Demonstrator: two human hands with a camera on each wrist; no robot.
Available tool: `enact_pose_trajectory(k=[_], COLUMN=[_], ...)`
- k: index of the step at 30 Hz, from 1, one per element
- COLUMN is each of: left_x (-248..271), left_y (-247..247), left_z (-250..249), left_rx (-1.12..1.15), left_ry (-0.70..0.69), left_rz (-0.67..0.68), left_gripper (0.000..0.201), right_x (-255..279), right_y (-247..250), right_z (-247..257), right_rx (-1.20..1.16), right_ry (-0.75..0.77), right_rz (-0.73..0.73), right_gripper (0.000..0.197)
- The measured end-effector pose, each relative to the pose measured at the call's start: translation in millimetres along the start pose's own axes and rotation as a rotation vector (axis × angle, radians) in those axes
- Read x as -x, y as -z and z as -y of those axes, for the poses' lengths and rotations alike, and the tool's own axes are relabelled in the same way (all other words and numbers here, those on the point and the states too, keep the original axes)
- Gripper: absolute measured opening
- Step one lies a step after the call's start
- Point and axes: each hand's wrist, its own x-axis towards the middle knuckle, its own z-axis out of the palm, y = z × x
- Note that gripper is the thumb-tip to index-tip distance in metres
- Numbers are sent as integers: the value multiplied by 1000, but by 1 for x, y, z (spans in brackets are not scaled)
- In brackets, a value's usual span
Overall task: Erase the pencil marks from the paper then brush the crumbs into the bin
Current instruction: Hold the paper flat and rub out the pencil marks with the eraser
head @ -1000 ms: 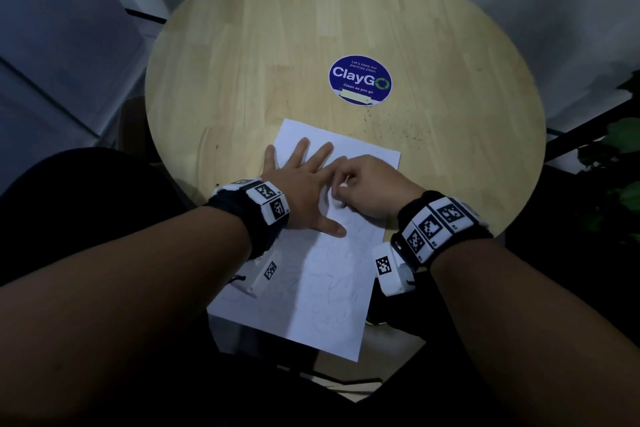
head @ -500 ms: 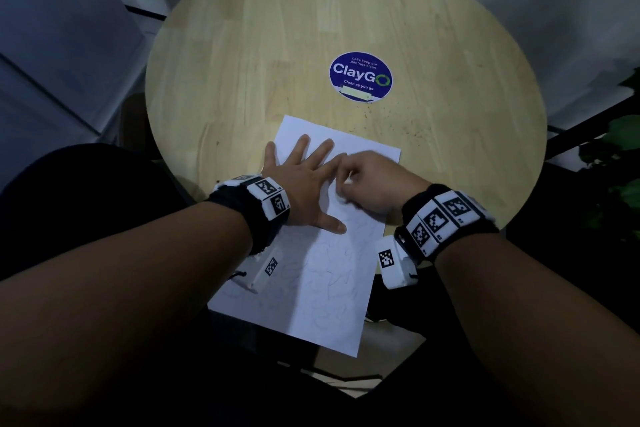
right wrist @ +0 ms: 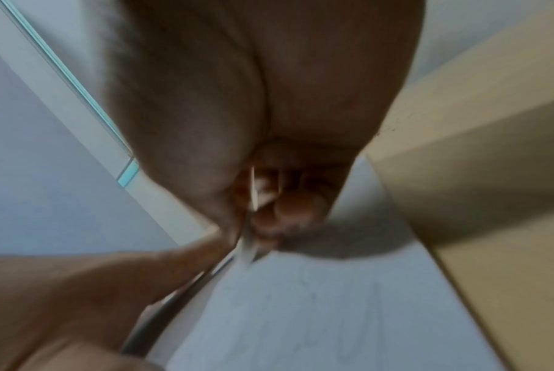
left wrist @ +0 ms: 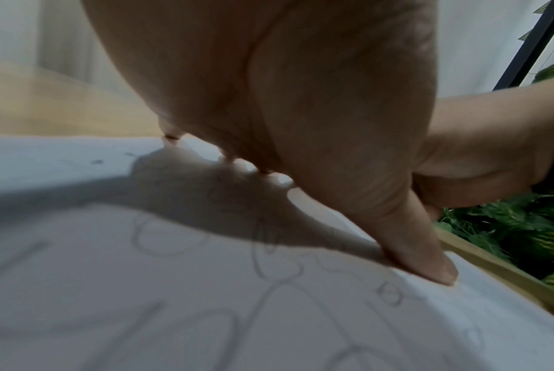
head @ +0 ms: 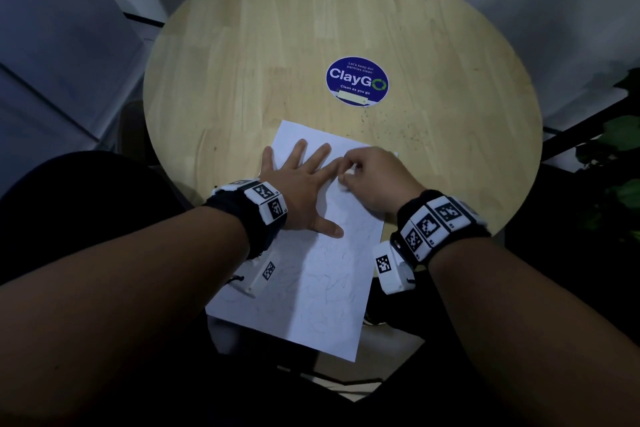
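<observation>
1. One white rectangular sheet of paper [head: 311, 288] with faint pencil marks – long axis running from the near table edge, which it overhangs, towards the table's middle.
2. Round pale wooden table [head: 277, 45]: bare wood beyond and left.
3. Left hand [head: 301, 184] flat, fingers spread, pressing the sheet.
4. Right hand [head: 374, 177] curled, pinching a small white eraser [right wrist: 259, 190] – on the paper's far right corner.

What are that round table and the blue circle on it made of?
The table looks like pale wood in joined strips with a matte finish, judging by the grain and seams. The blue circle seems to be a flat printed sticker, probably vinyl or paper; it lies flush.
</observation>
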Motion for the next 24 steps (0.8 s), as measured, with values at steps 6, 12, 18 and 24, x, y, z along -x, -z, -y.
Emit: enact_pose_trajectory(k=[6,12,18,24], left_x=[0,-1,0,0], left_y=[0,-1,0,-1], left_z=[1,1,0,1], left_rx=[9,1,-3,0], left_ry=[0,0,2,2], left_rz=[-2,5,8,6], left_gripper=[135,135,135,135], right_x=[6,1,7,7], right_y=[1,3,-1,2], right_z=[2,-1,3,4], right_rx=[-32,-68,-83,-56], right_ry=[-71,-39,-66,-108], right_rz=[289,22,145,250], right_gripper=[16,15,15,16])
